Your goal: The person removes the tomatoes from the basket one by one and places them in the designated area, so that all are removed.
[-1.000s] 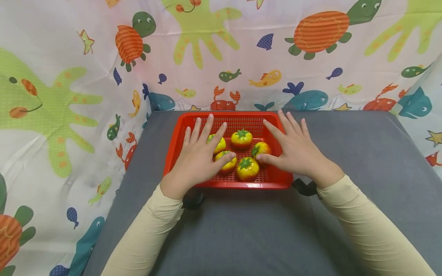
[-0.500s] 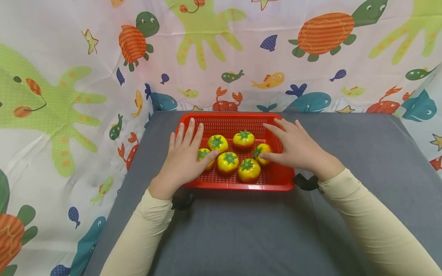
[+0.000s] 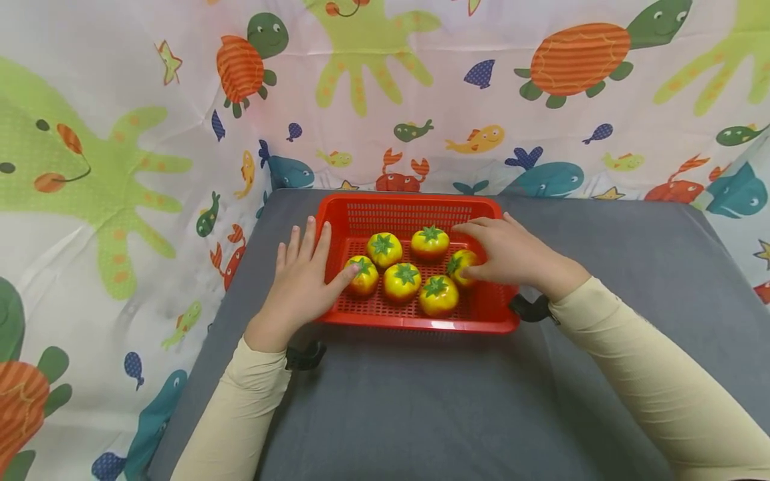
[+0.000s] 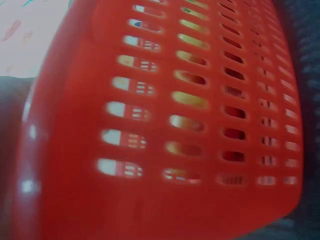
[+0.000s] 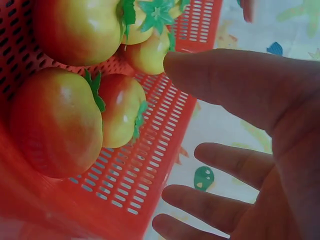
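Note:
A red plastic basket (image 3: 421, 325) with slotted walls holds several yellow-and-red tomatoes with green star-shaped tops. My left hand (image 3: 296, 288), fingers spread, lies at the basket's left rim, its thumb overlapping the leftmost tomato (image 3: 363, 280) in the head view. My right hand (image 3: 520, 259) hovers over the basket's right end with fingers extended. Its thumb overlaps the rightmost tomato (image 3: 460, 262). In the right wrist view, a tomato (image 5: 57, 122) sits near the basket wall, and nothing is between my thumb and fingers. The slotted basket wall (image 4: 75, 125) fills most of the left wrist view.
The basket stands toward the back of a table with a grey cloth (image 3: 421, 401). Behind and to the left hangs a white curtain (image 3: 355, 133) printed with sea animals. Black straps (image 3: 305, 355) show under my wrists.
My left hand has moved left from above the tomatoes to the left rim, uncovering the leftmost ones. My right hand has lowered slightly over the right end. The tomatoes stay in place.

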The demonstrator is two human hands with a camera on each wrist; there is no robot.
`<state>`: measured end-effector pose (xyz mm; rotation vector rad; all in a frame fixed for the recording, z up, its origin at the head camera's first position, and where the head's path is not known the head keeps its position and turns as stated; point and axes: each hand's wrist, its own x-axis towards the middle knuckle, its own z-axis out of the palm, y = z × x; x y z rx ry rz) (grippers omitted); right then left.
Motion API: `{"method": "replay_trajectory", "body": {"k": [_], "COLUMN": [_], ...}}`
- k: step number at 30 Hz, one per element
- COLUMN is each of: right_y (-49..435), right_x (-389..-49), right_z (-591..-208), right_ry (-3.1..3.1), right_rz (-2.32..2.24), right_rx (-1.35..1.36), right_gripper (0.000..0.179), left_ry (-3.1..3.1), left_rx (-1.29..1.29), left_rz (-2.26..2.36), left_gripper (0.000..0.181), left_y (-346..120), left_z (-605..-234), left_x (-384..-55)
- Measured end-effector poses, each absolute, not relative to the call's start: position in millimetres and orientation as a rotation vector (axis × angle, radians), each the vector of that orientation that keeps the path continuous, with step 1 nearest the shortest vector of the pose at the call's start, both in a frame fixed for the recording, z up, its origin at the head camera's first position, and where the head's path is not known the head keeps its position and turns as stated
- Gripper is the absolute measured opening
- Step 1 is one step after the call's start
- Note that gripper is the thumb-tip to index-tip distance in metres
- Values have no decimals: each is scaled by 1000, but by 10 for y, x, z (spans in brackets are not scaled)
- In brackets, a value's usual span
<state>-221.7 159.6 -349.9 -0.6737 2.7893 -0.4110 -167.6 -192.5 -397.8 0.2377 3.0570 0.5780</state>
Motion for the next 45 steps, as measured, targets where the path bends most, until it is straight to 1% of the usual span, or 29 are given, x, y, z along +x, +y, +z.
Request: {"method": "replay_trajectory", "body": {"k": [10, 17, 28, 34, 39, 45], "right_y": [1548, 1515, 1475, 1453, 1427, 1409], "right_x": [-2387, -2426, -2423, -2436, -2458, -2474], "right_z": [-3542, -3614, -3765, -3750, -3716, -3612], "right_ry": [2697, 2619, 2619, 2588, 2605, 2661], "right_rz": [-363, -358, -290, -239, -246, -233], "right_rx": [-668, -619, -574, -555, -575, -595], "right_gripper": [73, 73, 75, 76, 73, 71], "left_ry": [3046, 3033, 3034, 3021, 3027, 3029], "left_rx": [166, 105, 69, 70, 51, 40], "left_rz": [567, 607, 598, 619, 636, 651], "left_gripper": [105, 108, 108, 107, 108, 110], "left_y": [-1953, -1891, -1855, -1865, -1906, -1977], "left_z": [-4110, -4096, -4168, -4158, -4175, -4202], "left_x": [-1695, -1718, -1638, -1649, -1654, -1667]}}
